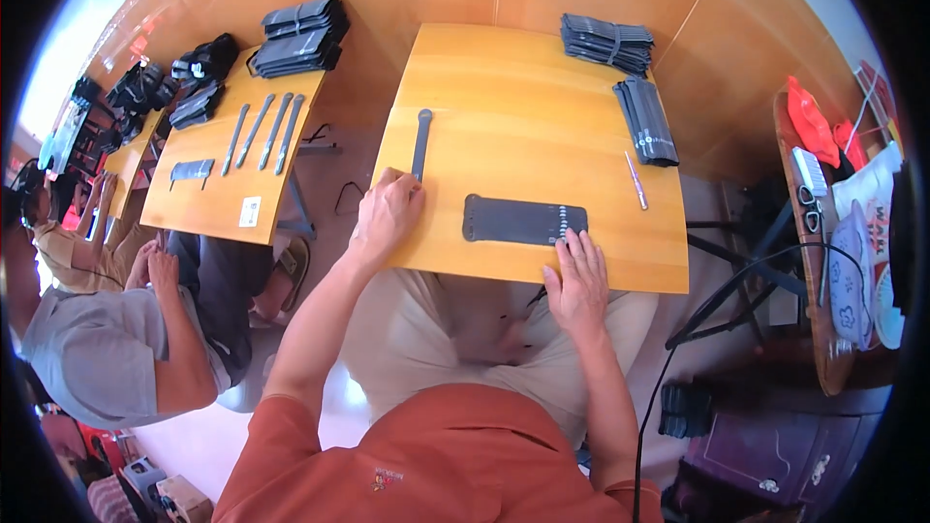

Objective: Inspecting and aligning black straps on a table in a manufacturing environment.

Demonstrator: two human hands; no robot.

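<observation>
On the wooden table (513,126) in front of me lies a narrow dark grey strap (422,142) with a rounded far end. My left hand (386,218) has its fingers bent together at the strap's near end, which they partly hide. A flat dark grey rectangular panel (513,220) with scalloped short ends and pale printing near its right side rests close to the table's front edge. My right hand (581,283) lies with stretched fingers on the panel's lower right corner.
Banded stacks of dark folded pieces (608,44) and another bundle (645,121) sit at the back right, near a slim pen-like tool (636,181). A co-worker (126,349) sits at the left table (218,203), which carries several straps. A cluttered round table (819,329) stands right.
</observation>
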